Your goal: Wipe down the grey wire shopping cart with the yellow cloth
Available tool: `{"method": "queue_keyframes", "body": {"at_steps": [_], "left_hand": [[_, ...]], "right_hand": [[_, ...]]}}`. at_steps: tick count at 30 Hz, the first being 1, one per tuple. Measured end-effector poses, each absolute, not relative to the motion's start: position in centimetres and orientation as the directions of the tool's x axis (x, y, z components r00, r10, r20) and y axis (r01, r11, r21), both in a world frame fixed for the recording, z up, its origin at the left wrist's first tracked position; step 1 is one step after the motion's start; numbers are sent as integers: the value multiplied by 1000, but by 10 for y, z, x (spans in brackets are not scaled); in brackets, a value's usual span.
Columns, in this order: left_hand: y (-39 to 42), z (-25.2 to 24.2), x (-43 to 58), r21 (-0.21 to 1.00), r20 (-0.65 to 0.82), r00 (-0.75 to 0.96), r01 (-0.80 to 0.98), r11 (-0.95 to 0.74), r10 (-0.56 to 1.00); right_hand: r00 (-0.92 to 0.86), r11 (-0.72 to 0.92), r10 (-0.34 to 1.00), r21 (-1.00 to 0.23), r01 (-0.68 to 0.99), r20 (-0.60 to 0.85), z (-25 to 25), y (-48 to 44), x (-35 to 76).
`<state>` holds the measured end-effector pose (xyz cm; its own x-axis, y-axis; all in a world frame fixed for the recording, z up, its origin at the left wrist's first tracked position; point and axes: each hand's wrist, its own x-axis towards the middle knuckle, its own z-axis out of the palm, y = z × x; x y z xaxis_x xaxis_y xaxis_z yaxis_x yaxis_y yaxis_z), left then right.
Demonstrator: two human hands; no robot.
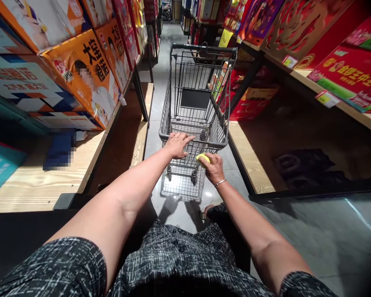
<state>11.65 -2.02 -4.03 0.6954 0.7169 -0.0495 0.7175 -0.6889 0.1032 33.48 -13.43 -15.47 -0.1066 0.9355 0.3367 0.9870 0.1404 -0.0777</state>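
A grey wire shopping cart (193, 99) stands in the aisle in front of me, with its dark handle at the far end. My left hand (177, 145) lies over the left part of the cart's near rim, fingers stretched out and apart. My right hand (214, 167) is closed round a small bright yellow object (203, 158), just below the near rim on the right. Its kind is not clear, and my fingers partly cover it. A thin bracelet (220, 182) circles my right wrist.
Wooden shelves border the narrow aisle. Orange and white cartons (80, 74) are stacked on the left shelf (80, 165). Red gift boxes (352, 74) fill the right shelf. A dark bundle (306, 167) lies beneath it. The tiled floor (170, 45) runs on behind the cart.
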Motion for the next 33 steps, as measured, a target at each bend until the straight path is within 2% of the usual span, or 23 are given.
{"method": "queue_keyframes", "body": {"at_steps": [3, 6, 9, 13, 16, 18, 20, 22, 24, 26, 29, 31, 33], "left_hand": [[-21, -41, 116, 96, -57, 699, 715, -693, 713], [-24, -40, 115, 102, -65, 707, 706, -700, 704], [-29, -40, 113, 124, -60, 711, 702, -701, 701], [-35, -42, 111, 149, -38, 717, 693, -706, 696], [-37, -43, 110, 158, -22, 721, 687, -709, 693], [-37, -42, 110, 169, -27, 720, 687, -707, 693], [-37, -41, 109, 180, -37, 722, 685, -706, 691], [-37, -41, 107, 191, -36, 726, 680, -708, 687], [-38, -41, 105, 200, -27, 726, 677, -708, 687], [-39, -40, 103, 206, -15, 721, 680, -703, 693], [-41, -39, 99, 219, -11, 713, 686, -694, 701], [-42, -38, 97, 231, -10, 711, 686, -690, 703], [-43, -38, 95, 240, -5, 713, 682, -691, 701]], "right_hand": [[-27, 86, 830, -79, 993, 557, -100, -121, 355], [86, -20, 781, -112, 993, 618, -65, -112, 368], [155, -57, 799, -183, 981, 581, -67, -114, 362], [330, -168, 763, -323, 931, 556, -114, -129, 334], [409, -225, 776, -396, 890, 480, -152, -145, 317], [349, -185, 860, -410, 893, 373, -172, -157, 309], [190, -68, 945, -407, 911, 267, -184, -171, 305], [46, 46, 975, -399, 916, 217, -183, -182, 304], [-5, 106, 967, -382, 918, 256, -166, -186, 306], [-26, 164, 920, -324, 932, 390, -136, -181, 310], [-96, 224, 810, -155, 962, 578, -84, -163, 318], [-137, 199, 819, -52, 979, 558, -59, -150, 325], [-148, 159, 878, 15, 987, 455, -46, -141, 334]]}}
